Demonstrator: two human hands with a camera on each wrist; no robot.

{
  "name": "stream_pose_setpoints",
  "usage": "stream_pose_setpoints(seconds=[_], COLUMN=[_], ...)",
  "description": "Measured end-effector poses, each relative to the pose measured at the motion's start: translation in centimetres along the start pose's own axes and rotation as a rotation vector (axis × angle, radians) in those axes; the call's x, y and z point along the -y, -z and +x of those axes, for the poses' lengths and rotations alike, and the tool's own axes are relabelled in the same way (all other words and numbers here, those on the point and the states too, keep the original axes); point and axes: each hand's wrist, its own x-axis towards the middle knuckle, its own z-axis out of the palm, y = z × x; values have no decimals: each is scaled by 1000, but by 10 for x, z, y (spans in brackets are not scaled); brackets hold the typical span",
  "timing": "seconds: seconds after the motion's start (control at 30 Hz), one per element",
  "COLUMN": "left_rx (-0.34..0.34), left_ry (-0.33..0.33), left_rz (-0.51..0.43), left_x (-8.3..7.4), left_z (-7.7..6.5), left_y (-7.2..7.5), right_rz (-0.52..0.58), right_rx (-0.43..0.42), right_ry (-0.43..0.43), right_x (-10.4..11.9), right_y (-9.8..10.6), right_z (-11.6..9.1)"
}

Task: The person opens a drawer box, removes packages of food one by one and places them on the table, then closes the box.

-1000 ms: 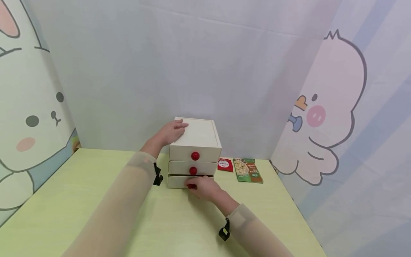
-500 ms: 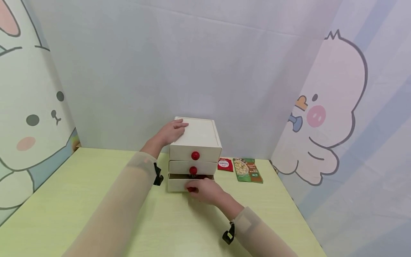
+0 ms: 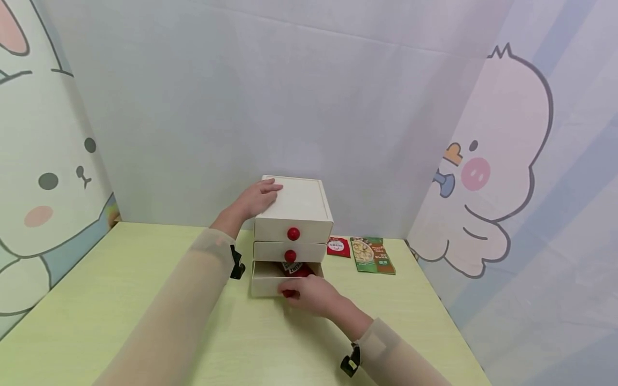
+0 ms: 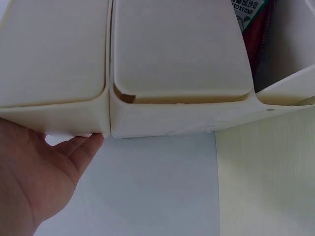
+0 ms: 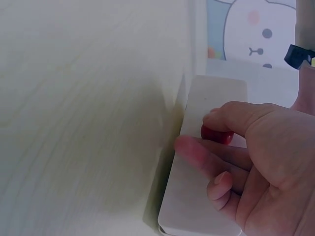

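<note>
A white cabinet (image 3: 301, 199) with three stacked drawers and round red knobs stands on the table. My left hand (image 3: 257, 199) rests on the left edge of its top, fingers extended. The bottom drawer (image 3: 264, 283) is pulled out, while the two above it are closed. With thumb and fingers, my right hand (image 3: 315, 295) pinches the bottom drawer's red knob (image 5: 217, 136). Inside that drawer lies a red ketchup packet (image 3: 296, 269); its printed label shows in the left wrist view, and its front part is hidden by the drawer front and my right hand.
Right of the cabinet lie a small red packet (image 3: 339, 247) and a green and brown food pouch (image 3: 372, 256). Behind the pale yellow-green table (image 3: 159, 262) hangs a light curtain (image 3: 193, 107), with cartoon animals on the side panels.
The bottom drawer has slid out toward me, drawn by my right hand on its knob, and the ketchup packet inside has come into view. My left hand has stayed on the cabinet top.
</note>
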Motion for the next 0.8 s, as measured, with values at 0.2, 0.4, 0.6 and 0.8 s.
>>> stream_pose_setpoints(seconds=[0.2,0.4,0.6,0.8], left_rx=[-3,-8,-14,-19], left_ry=[2,8,6,7], left_rz=[-8,-23,-25,-29], left_x=[0,0,1,3], left_z=[0,0,1,2], left_y=[-1,-1,-1,-2], right_rz=[-11,-9,4,31], right_rx=[7,7,22,22], right_ry=[9,-1,0,0], right_x=[4,8,12,13], right_y=[-4,-6,-6,-7], right_z=[-8,-12,-17,-20])
